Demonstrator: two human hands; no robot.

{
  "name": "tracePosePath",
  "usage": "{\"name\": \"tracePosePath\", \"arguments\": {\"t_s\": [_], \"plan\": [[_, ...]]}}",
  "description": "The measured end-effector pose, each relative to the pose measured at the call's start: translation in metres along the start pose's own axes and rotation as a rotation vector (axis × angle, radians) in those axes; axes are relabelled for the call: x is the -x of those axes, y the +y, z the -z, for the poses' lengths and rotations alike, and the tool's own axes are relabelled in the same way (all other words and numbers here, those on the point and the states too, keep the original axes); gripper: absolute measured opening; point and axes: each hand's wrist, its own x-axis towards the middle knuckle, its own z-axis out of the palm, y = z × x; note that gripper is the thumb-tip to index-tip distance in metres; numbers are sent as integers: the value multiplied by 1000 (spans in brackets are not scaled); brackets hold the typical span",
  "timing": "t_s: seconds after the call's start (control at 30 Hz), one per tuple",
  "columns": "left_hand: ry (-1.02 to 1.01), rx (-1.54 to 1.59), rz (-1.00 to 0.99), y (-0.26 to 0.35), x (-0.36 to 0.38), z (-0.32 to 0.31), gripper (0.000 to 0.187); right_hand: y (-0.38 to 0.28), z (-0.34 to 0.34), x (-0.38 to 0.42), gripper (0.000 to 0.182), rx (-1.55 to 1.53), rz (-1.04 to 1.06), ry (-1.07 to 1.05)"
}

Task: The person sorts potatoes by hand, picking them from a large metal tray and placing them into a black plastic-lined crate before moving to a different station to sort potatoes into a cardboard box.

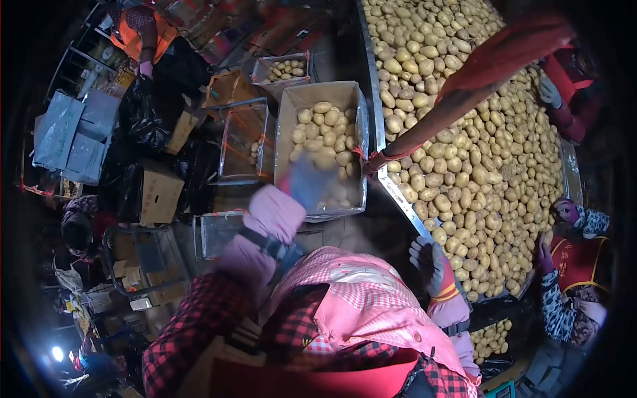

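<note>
Head view, left hand: the gloved left hand [310, 182] is blurred over the near part of the lined box [285, 126]; cannot tell whether its fingers are closed on anything.
Right hand: the gloved right hand [428, 264], well apart from the left, has its fingers spread, gripping nothing visible, beside the worktop's metal rim [406, 207].
Boxed potatoes [325, 126]: under and beyond the left hand.
Potato heap [471, 159]: on the worktop, beyond the right hand.
Smaller box [264, 67]: beyond the left hand, holding potatoes.
</note>
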Motion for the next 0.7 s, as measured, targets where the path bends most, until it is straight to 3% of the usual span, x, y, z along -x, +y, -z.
{"name": "tracePosePath", "arguments": {"t_s": [0.07,0.13,0.17,0.23,0.3,0.33,0.43,0.53,0.6,0.67,0.7], "plan": [[172,-960,-17,-44,-21,-3,42,-1,1,-2,67,24,-23,3],[426,-2004,113,-93,-43,-20,47,-3,5,-7,65,17,-30,-28],[478,-2087,97,-98,-46,-26,48,-5,3,-8,61,-76,-27,-63],[347,-3074,34,-82,-48,-49,52,-7,-5,-2,53,-277,-2,-97],[558,-3735,53,-46,-33,-77,50,-8,-18,11,46,-235,19,157],[1012,-3442,21,-33,-28,-83,46,5,-3,9,47,-322,67,69],[1471,-3658,41,25,-18,-77,42,13,3,25,47,-196,80,179],[1647,-3759,46,52,-29,-76,35,24,3,36,46,-255,75,258],[1770,-3701,-360,70,-40,-63,30,28,6,44,46,-265,54,286],[1848,-3620,-774,81,-55,-66,37,32,11,47,46,-284,44,311],[1851,-3655,-754,84,-58,-69,38,34,15,47,46,-297,41,322]]}}
